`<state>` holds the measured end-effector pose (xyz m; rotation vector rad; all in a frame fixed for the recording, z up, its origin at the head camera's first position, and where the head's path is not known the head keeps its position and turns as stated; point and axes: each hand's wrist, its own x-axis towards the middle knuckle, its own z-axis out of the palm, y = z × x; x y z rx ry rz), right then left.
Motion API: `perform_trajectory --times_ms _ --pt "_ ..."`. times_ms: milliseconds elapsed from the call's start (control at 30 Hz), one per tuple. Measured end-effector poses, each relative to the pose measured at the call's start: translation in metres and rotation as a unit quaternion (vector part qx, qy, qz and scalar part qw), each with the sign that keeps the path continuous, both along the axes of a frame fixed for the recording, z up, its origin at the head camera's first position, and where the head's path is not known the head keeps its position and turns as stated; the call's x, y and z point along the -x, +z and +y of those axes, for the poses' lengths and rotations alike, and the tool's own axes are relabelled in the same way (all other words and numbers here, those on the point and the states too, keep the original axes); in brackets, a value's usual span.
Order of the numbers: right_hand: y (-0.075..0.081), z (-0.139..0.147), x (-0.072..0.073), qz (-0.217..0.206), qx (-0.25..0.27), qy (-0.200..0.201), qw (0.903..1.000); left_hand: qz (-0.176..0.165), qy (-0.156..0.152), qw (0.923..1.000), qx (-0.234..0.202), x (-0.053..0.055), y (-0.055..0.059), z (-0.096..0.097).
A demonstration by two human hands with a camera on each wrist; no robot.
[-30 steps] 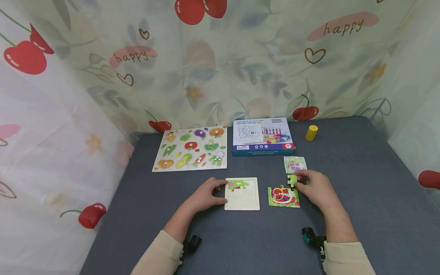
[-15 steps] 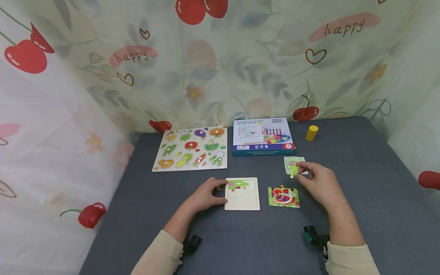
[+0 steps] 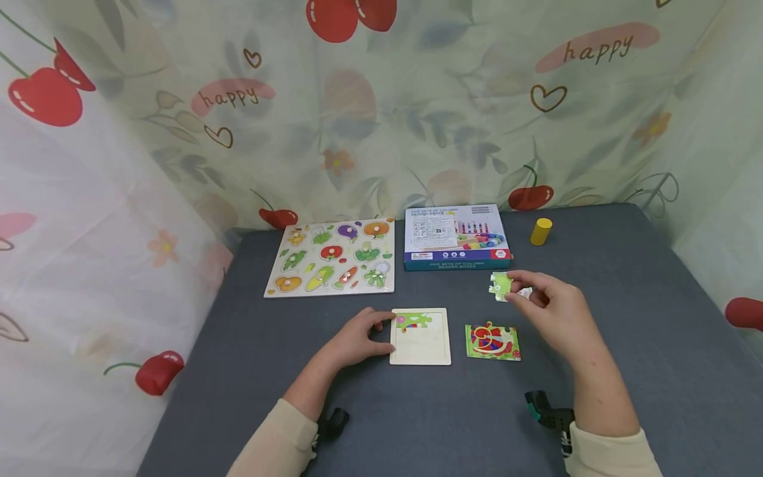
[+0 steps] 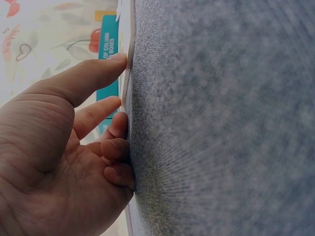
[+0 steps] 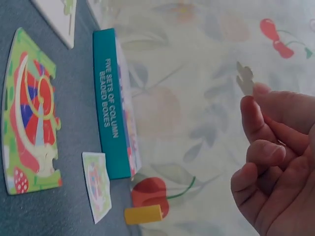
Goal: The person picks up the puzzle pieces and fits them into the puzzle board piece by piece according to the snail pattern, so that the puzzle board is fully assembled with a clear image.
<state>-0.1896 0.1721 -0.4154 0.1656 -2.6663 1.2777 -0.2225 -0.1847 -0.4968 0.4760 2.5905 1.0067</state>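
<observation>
A green jigsaw puzzle piece (image 3: 499,286) is pinched between the thumb and forefinger of my right hand (image 3: 551,308), raised over a small picture card (image 5: 97,184). The right wrist view shows the piece (image 5: 244,78) nearly edge-on. Thumb and forefinger of my left hand (image 3: 357,338) touch the left edge of a square puzzle tray (image 3: 420,351); its other fingers are curled against the table in the left wrist view. Joined green pieces (image 3: 411,321) lie along the tray's top. Between tray and right arm lies a joined snail puzzle section (image 3: 492,341) with notches in its upper edge.
Behind the tray lie a vegetable puzzle board (image 3: 330,258) and a boxed bead set (image 3: 456,238). A yellow cylinder (image 3: 540,232) stands at the back right. A printed curtain (image 3: 381,132) hangs behind the grey table (image 3: 626,298).
My right hand has lifted the green piece up and away from the snail section to above the picture card, turning it on the way. The left hand and tray have stayed put.
</observation>
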Motion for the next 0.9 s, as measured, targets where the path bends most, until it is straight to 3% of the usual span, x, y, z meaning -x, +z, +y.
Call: perform_trajectory --times_ms 400,900 --pt "0.01 -0.014 -0.002 0.032 0.071 0.055 0.9955 0.001 -0.001 1.0 0.009 0.002 -0.002 -0.001" --pt "0.008 -0.045 0.005 0.001 0.097 0.109 0.9893 -0.004 0.003 0.9999 0.011 0.002 -0.004 -0.001"
